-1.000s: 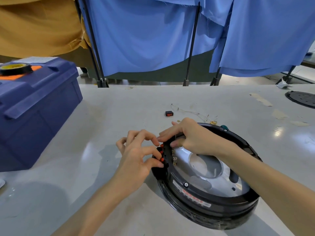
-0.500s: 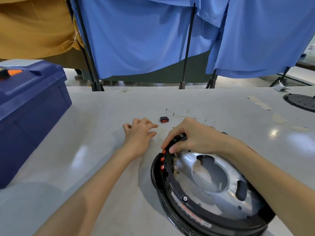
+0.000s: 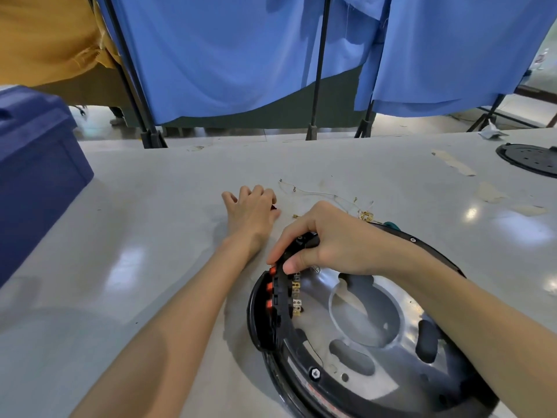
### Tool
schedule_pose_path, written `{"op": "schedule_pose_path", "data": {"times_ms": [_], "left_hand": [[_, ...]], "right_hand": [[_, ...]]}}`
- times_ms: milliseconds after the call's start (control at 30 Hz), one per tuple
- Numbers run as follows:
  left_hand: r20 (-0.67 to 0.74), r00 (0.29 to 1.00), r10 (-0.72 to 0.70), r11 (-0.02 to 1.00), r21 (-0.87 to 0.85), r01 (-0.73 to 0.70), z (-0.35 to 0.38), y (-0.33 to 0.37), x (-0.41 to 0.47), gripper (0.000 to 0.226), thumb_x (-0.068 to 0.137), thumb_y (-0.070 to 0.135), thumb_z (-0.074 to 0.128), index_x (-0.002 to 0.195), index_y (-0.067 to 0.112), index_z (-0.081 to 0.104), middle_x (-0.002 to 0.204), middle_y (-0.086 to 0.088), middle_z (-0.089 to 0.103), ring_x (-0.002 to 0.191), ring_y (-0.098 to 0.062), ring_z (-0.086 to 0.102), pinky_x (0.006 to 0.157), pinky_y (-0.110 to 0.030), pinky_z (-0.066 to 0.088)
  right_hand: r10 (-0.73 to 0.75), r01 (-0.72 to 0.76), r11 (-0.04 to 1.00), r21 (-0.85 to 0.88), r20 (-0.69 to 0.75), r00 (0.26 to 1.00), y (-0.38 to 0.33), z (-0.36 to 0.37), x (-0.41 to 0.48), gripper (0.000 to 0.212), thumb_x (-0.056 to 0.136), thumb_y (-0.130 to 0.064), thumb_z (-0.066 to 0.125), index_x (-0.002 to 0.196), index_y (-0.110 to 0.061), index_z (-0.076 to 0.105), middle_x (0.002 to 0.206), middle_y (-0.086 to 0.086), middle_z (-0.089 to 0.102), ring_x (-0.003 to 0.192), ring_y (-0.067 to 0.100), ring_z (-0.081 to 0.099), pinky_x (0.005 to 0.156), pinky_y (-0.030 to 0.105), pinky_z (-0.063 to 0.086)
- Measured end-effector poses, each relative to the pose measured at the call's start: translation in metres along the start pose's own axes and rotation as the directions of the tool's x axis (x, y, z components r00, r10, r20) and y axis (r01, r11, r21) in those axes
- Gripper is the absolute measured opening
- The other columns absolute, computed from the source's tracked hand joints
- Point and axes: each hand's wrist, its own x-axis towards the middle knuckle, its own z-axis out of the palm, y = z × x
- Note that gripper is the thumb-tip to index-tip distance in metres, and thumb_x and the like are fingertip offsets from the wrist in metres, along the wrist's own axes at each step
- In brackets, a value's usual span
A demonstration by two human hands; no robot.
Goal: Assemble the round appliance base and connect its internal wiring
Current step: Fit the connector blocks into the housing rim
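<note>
The round black appliance base [image 3: 313,372] lies on the grey table at lower right, open side up, with a silver metal plate [image 3: 355,324] inside. Red rocker switches [image 3: 272,286] sit in its left rim panel, with brass terminals [image 3: 297,294] just inside. My right hand [image 3: 331,239] grips the rim above the switches, thumb inside and fingers outside. My left hand [image 3: 250,212] reaches past the base and pinches a small red and black switch [image 3: 274,207], mostly hidden under the fingers. Thin wires with gold terminals [image 3: 331,196] lie beyond the hands.
A dark blue toolbox [image 3: 36,176] stands at the left table edge. A black round disc [image 3: 533,158] lies at the far right, with tape patches [image 3: 455,162] near it. Blue curtains on black stands [image 3: 315,86] hang behind the table.
My left hand left the base's switch panel and moved forward over the table onto the loose switch. My right hand kept its hold on the rim. The view shifted closer.
</note>
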Motion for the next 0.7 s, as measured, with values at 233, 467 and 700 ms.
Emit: {"op": "schedule_pose_path", "data": {"times_ms": [233,467,700], "left_hand": [[-0.175,0.982,0.069,0.997,0.028,-0.066,-0.025,-0.016,-0.039,0.035,0.1,0.006,0.039,0.127,0.025,0.053,0.107,0.004,0.063,0.101,-0.021,0.05,0.075,-0.03,0.015],[-0.054,0.973,-0.223,0.673,-0.731,0.114,-0.086,-0.024,-0.112,0.01,0.091,0.015,0.065,0.099,0.021,0.068,0.082,0.011,0.07,0.073,0.005,0.065,0.069,-0.008,0.045],[0.089,0.978,-0.186,0.344,-0.927,0.15,-0.116,-0.013,-0.191,0.02,0.085,0.006,0.069,0.082,0.024,0.075,0.085,0.001,0.077,0.082,-0.015,0.073,0.079,-0.024,0.05]], "right_hand": [[0.025,-0.025,0.999,0.025,0.012,1.0,-0.003,0.002,-0.004,0.018,0.081,-0.003,0.075,0.098,-0.009,0.078,0.088,-0.001,0.077,0.083,0.006,0.07,0.082,0.016,0.052],[0.013,-0.01,0.995,-0.101,0.032,0.999,-0.014,0.003,-0.015,0.031,0.081,-0.005,0.075,0.109,-0.017,0.075,0.117,0.0,0.071,0.12,0.009,0.056,0.099,0.013,0.042],[-0.015,0.025,0.958,-0.286,0.039,0.999,-0.016,0.016,-0.03,0.045,0.08,-0.009,0.076,0.119,-0.031,0.07,0.137,-0.007,0.057,0.132,0.004,0.042,0.091,-0.006,0.022]]}}
